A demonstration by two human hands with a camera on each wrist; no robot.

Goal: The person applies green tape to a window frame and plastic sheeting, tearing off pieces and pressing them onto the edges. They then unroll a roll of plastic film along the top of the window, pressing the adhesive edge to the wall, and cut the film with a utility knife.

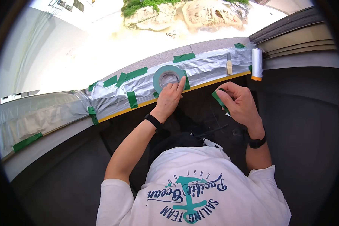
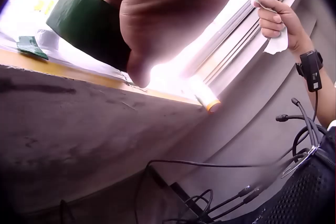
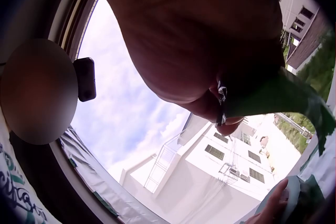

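Note:
In the head view the left hand (image 1: pixel 168 101) grips a green tape roll (image 1: pixel 159 76), fingers over its ring, against the film-covered sill (image 1: pixel 211 67). The left wrist view has this hand (image 2: pixel 168 19) close up beside the roll (image 2: pixel 86 22). Away from the sill, the right hand (image 1: pixel 242 105) pinches a short green tape piece (image 1: pixel 217 98) between thumb and fingers. Its pale side (image 2: pixel 278 44) faces the left wrist camera. In the right wrist view the strip (image 3: pixel 281 95) hangs bent from the right hand (image 3: pixel 194 35), its far end loose.
Green tape pieces (image 1: pixel 132 99) stick to the film. A scraper-like tool (image 1: pixel 229 67) lies on the sill, and a film roll (image 1: pixel 257 64) stands at its right end. Window frame tracks (image 1: pixel 297 39) rise at right. Cables (image 2: pixel 210 164) hang below the sill.

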